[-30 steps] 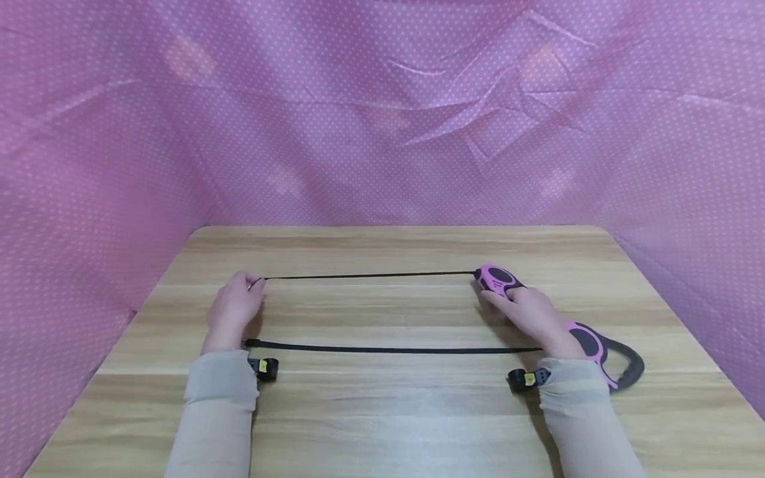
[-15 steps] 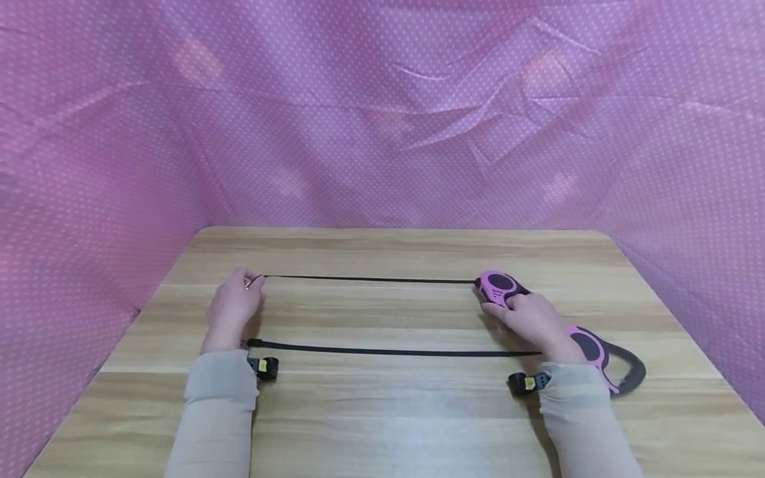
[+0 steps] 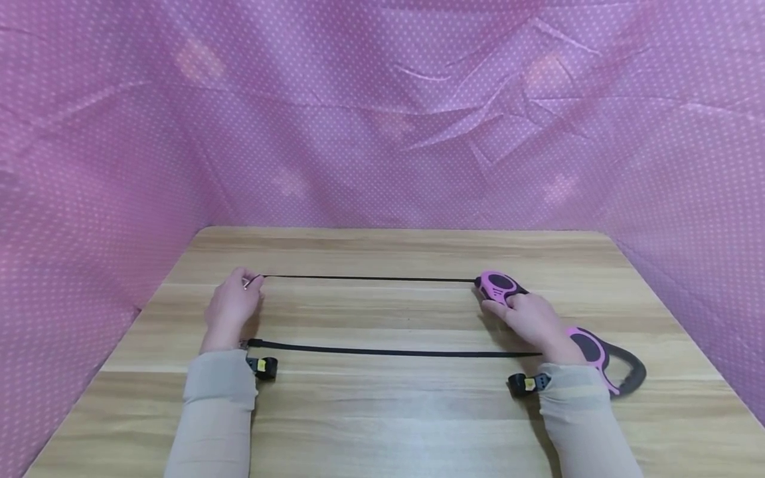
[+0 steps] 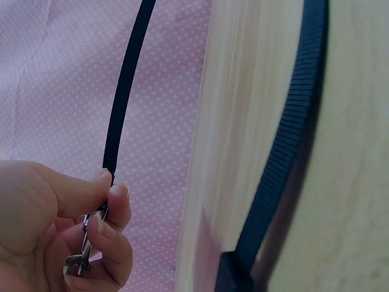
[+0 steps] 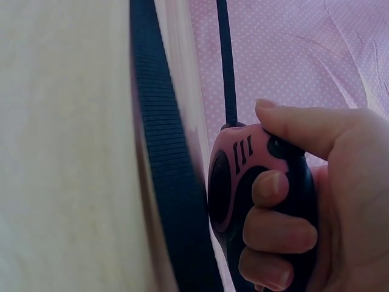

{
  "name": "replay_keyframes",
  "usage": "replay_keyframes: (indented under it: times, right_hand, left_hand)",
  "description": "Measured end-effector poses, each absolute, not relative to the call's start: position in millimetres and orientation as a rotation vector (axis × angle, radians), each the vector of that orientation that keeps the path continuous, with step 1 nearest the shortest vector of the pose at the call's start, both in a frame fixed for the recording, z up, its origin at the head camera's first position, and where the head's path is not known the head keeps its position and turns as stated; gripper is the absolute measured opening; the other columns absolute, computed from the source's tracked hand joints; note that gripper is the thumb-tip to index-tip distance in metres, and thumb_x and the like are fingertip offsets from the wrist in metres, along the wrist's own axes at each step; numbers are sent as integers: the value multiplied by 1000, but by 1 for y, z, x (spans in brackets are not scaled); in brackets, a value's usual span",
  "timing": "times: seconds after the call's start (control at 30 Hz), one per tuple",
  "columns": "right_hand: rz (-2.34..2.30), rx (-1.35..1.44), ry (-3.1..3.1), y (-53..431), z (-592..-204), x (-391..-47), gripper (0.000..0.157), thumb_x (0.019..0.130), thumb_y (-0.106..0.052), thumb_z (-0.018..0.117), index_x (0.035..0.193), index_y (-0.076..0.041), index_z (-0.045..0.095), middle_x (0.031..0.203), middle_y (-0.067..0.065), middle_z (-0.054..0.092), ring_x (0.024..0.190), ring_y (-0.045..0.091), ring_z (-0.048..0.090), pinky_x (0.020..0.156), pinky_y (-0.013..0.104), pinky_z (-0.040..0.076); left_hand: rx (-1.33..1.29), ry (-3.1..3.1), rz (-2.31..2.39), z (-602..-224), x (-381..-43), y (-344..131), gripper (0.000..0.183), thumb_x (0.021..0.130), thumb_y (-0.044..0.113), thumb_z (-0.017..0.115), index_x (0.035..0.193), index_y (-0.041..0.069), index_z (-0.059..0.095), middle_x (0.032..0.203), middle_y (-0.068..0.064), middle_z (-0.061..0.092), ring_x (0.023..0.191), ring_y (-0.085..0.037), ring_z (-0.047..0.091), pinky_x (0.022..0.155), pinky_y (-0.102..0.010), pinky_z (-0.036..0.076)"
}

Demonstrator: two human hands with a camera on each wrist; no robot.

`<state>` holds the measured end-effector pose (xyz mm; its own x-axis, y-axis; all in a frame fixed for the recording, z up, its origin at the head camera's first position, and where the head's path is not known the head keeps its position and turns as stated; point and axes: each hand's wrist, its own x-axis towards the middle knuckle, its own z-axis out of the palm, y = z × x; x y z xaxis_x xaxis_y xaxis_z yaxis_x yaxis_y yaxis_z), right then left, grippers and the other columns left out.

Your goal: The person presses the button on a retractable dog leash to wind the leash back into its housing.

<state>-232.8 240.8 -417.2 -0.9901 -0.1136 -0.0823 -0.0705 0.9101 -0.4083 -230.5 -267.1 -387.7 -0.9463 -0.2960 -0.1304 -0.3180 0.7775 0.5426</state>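
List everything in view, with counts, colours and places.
Table: 1, light wood, lower half
Cloth backdrop: 1, pink-purple with white dots, behind and both sides
Far handle: 1, pink and black, right
Far strap: 1, black, stretched left from far handle
Clip: 1, silver, far strap's left end
Near handle: 1, pink and black, right, partly hidden
Near strap: 1, black, along table
Wrist cameras: 2, black with yellow labels, at cuffs
Sleeves: 2, pale, bottom edge
Hands: 2, bare; left hand on clip, right hand round far handle
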Motion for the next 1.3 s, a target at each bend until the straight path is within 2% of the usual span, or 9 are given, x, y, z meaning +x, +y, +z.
replay_keyframes:
  times: [0.6, 1.3]
  right_hand:
    - [-649, -127, 2965, 241, -412, -232, 58, 94, -62, 52, 66, -12, 59, 67, 3, 56, 63, 19, 48, 57, 30, 35]
    - [-628, -142, 2971, 241, -416, -232, 53, 94, -57, 55, 66, -12, 59, 62, 2, 55, 58, 18, 47, 53, 29, 36]
  left_hand:
    - [-511, 2931, 898, -386, -229, -267, 44, 105, 42, 37, 134, 10, 48, 139, -23, 54, 121, -45, 53, 86, -56, 44]
    - [-489, 2934, 907, -385, -229, -265, 46, 105, 44, 38, 134, 10, 48, 128, -19, 61, 115, -42, 56, 79, -51, 45]
